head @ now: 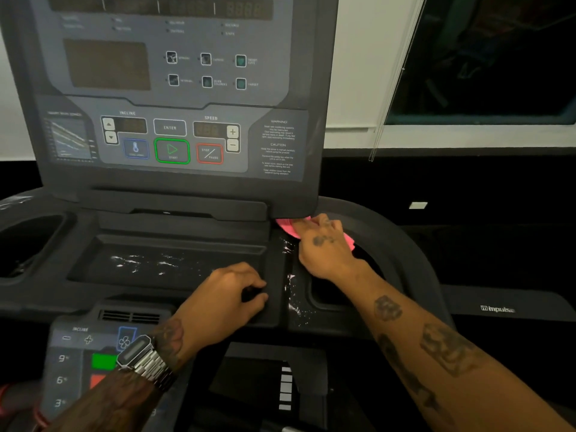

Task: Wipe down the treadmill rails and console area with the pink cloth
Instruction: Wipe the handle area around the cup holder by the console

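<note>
The dark treadmill console (174,98) fills the upper left, with its tray deck (174,263) below it. My right hand (324,247) grips the pink cloth (288,226) and presses it on the deck just under the console's lower right corner, beside the right cup holder (367,260). Most of the cloth is hidden under the hand. My left hand (227,297) rests on the ridge at the tray's right end, fingers curled over the edge. White wet streaks (291,294) lie on the deck between the two hands.
A lower control panel (78,363) with incline buttons sits at bottom left, under my left wrist with its metal watch. A left cup holder (28,241) is at the far left. The right rail (498,307) runs off right. A window and blind cord are at the upper right.
</note>
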{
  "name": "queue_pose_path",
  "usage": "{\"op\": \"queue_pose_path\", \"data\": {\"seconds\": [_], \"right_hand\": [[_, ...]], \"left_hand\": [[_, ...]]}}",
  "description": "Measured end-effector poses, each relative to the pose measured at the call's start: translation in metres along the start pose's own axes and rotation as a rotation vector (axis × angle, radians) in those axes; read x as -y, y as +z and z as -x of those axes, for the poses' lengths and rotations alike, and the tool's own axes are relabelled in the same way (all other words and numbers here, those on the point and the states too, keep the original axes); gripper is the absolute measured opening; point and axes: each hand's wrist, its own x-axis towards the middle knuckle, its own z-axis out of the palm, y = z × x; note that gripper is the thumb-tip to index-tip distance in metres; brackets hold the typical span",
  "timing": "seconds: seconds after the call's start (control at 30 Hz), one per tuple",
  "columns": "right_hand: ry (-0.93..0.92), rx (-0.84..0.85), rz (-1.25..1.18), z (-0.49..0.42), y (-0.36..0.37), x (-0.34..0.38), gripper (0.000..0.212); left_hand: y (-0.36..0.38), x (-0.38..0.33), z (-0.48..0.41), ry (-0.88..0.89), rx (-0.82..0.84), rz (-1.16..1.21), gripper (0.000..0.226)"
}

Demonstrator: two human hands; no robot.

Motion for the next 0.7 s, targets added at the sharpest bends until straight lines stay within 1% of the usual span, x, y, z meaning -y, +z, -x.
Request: {"op": "queue_pose_path", "data": {"seconds": [0.07,0.13,0.27,0.37,0.43,0.53,0.6,0.7], "right_hand": [[0.011,-0.005,-0.029,0.006,0.001,0.003,0.055],[0.007,0.034,-0.084,0.014,-0.005,0.001,0.051],[-0.073,0.077,-0.154,0.051,-0.024,0.006,0.048],[-0.090,0.104,-0.119,0.064,-0.029,0.008,0.049],[-0.078,0.112,-0.099,0.055,-0.023,0.005,0.053],[-0.058,0.108,-0.070,0.024,-0.010,-0.004,0.059],[-0.019,0.110,-0.058,0.001,-0.007,-0.008,0.059],[-0.032,0.124,-0.046,-0.014,-0.006,-0.008,0.062]], "left_hand": [[0.002,-0.001,0.000,-0.001,-0.003,0.003,0.020],[0.003,0.000,0.000,0.001,-0.010,0.012,0.019],[0.004,0.001,0.001,0.010,-0.026,0.016,0.017],[0.004,-0.001,0.002,0.012,-0.029,0.012,0.021],[0.004,-0.002,0.003,0.016,-0.035,0.007,0.025],[0.004,-0.002,0.004,0.022,-0.035,-0.002,0.023],[0.004,-0.005,0.007,0.028,-0.038,-0.018,0.026],[0.004,-0.008,0.010,0.024,-0.047,-0.039,0.028]]}}
